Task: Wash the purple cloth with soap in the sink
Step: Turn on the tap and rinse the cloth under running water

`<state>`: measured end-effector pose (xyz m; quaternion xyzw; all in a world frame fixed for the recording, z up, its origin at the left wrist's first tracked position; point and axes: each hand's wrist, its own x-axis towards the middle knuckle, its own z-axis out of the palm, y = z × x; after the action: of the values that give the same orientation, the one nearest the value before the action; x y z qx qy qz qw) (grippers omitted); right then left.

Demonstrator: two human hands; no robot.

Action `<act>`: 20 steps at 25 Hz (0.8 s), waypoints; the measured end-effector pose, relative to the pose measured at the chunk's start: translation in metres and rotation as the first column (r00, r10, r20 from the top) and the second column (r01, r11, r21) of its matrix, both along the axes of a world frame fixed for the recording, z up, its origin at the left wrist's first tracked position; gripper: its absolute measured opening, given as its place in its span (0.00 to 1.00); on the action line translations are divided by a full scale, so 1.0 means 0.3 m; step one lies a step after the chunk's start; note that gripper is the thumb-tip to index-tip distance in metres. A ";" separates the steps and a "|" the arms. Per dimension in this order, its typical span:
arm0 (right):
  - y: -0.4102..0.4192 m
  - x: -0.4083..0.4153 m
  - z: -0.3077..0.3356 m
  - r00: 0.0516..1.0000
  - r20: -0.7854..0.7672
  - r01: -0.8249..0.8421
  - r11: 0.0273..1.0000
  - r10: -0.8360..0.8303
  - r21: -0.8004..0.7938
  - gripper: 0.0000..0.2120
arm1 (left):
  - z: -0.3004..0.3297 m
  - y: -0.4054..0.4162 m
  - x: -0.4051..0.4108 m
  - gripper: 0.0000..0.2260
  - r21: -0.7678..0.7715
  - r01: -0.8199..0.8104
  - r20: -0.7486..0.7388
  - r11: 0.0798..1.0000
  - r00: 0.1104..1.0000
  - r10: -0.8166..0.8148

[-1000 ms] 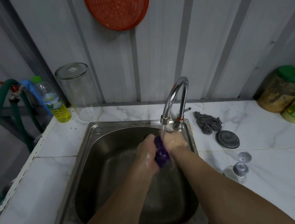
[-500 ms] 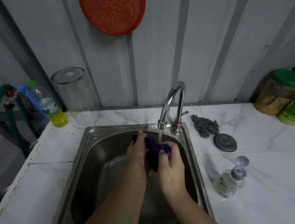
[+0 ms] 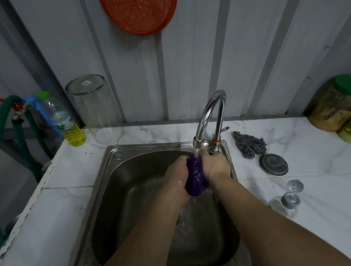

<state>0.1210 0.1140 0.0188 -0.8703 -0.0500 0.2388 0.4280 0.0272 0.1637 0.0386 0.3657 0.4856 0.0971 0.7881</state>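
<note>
Cloth bunched under the running tap

I see both hands over the sink (image 3: 109,175), pressed together around the purple cloth (image 3: 195,177). My left hand (image 3: 178,176) has its fingers curled shut on the cloth's left side, and my right hand (image 3: 215,167) has its fingers clamped on the right side, so the cloth is a wet wad squeezed between the two palms. Just above the fingers, the faucet (image 3: 209,115) spout pours a thin stream of water onto the top of the cloth. Below the fingers lies the steel basin, wet at the bottom. To the right of the fingers, on the counter (image 3: 330,191), sit a steel scourer (image 3: 250,146) and a round metal lid (image 3: 273,164). Well to the left of the fingers, a bottle of yellow liquid (image 3: 68,125) stands beside an upturned glass jar (image 3: 95,109).
</note>
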 end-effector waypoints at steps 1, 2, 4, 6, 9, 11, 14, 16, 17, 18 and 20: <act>-0.009 -0.013 -0.005 0.999 0.041 0.011 1.000 -0.011 0.008 0.24 | 0.001 0.001 -0.005 0.11 -0.011 -0.021 -0.017 1.000 1.000 0.021; -0.022 -0.038 -0.003 0.994 0.107 0.018 0.997 -0.025 0.070 0.24 | 0.002 0.009 -0.006 0.11 -0.045 -0.040 -0.012 0.998 0.999 0.040; -0.063 -0.120 0.019 0.978 0.207 -0.013 0.971 -0.038 0.238 0.20 | 0.003 0.041 0.006 0.11 -0.095 -0.133 -0.036 0.987 0.991 0.130; -0.104 -0.221 0.046 0.960 0.281 -0.109 0.920 -0.001 0.376 0.15 | -0.002 0.061 0.004 0.12 -0.084 -0.214 -0.080 0.973 0.975 0.207; -0.122 -0.335 0.067 0.889 0.451 -0.246 0.913 0.079 0.325 0.19 | -0.033 0.014 -0.049 0.11 -0.231 -0.144 0.152 0.962 0.971 0.183; -0.097 -0.335 0.075 0.849 0.522 -0.236 0.939 0.073 0.251 0.20 | -0.048 -0.002 -0.062 0.11 -0.266 -0.103 0.249 0.958 0.953 0.171; -0.039 -0.228 0.093 0.917 0.393 -0.163 0.960 0.063 0.226 0.14 | -0.031 0.023 -0.011 0.21 -0.223 -0.067 0.123 0.973 0.988 0.096; -0.008 -0.126 0.084 0.970 0.243 -0.082 0.972 0.026 0.221 0.15 | 0.007 -0.001 0.003 0.21 -0.155 -0.028 0.113 0.988 0.993 0.046; 0.000 -0.084 0.070 0.985 0.173 -0.052 0.976 0.015 0.211 0.15 | -0.005 -0.008 0.003 0.18 -0.124 -0.004 0.113 0.992 0.993 0.018; 0.002 -0.050 0.051 0.997 0.076 -0.011 0.979 -0.004 0.201 0.14 | -0.016 -0.014 0.007 0.15 -0.077 0.005 0.064 0.997 0.998 0.000; -0.007 -0.022 0.010 0.980 -0.192 0.104 0.967 -0.059 0.233 0.13 | -0.010 -0.018 -0.001 0.09 -0.011 0.012 0.006 1.000 1.000 -0.012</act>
<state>0.1145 0.1120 0.0217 -0.7871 -0.0029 0.2923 0.5431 0.0268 0.1584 0.0357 0.3638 0.4817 0.0906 0.7921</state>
